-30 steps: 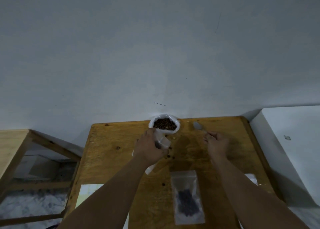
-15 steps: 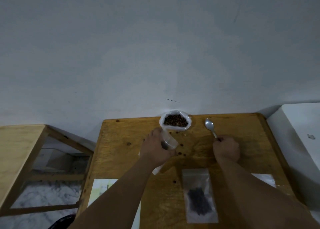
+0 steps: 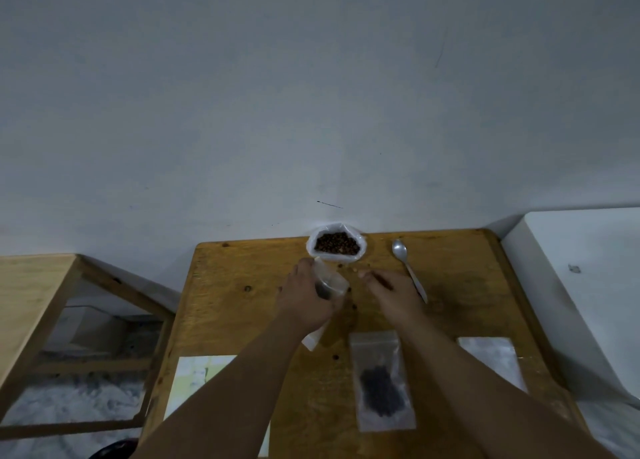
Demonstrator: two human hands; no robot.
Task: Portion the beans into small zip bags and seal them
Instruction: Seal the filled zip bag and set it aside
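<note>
Lets go of the spoon (image 3: 410, 273), now flat on the table (image 3: 242, 285), and brings the right hand (image 3: 393, 297) left to loose beans (image 3: 353, 269) before the open bean sack (image 3: 336, 245); grasp impossible to tell. Grips a partly filled small zip bag (image 3: 329, 283) in the left hand (image 3: 304, 302). Leaves a filled bag (image 3: 381, 382) lying nearer.

Middle of the small zip bag (image 3: 329, 283) hidden inside the gripping left hand (image 3: 304, 299); fingertips of the right hand (image 3: 391, 294) too small to show whether they pinch a loose bean (image 3: 354, 270); paper sheet (image 3: 197, 379) partly covered by the left forearm (image 3: 221, 396)
</note>
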